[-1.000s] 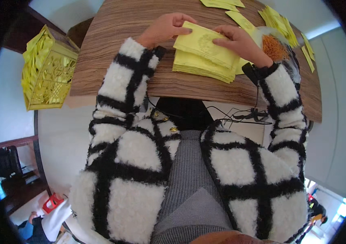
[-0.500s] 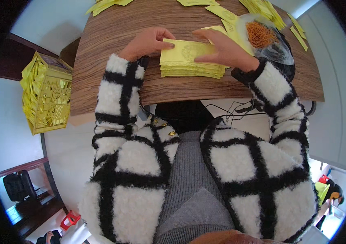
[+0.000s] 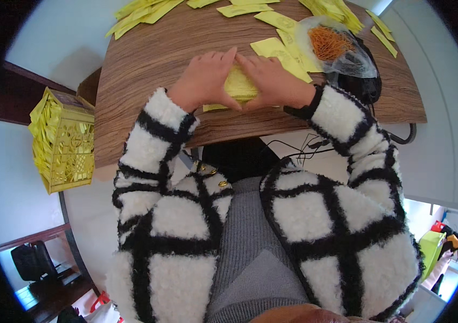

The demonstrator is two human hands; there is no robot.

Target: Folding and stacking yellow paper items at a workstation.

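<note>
A stack of yellow printed papers lies on the wooden table in front of me, mostly covered by my hands. My left hand wraps round its left side and my right hand round its right side. Both thumbs meet at the near edge, while the forefingers almost touch at the far edge. Between the hands only the middle of the top sheet shows, along with a strip at the lower left. More yellow papers lie just beyond my right hand.
Orange rubber bands fill a clear plastic bag at the right, beside a black item. Yellow paper bundles line the table's far side. Left of the table stands a yellow crate full of yellow papers. Cables hang below the front edge.
Both hands have closed in round the stack, thumbs coming together at its near edge. Before, they were apart at the top sheet and the layered near side showed. The view has shifted slightly.
</note>
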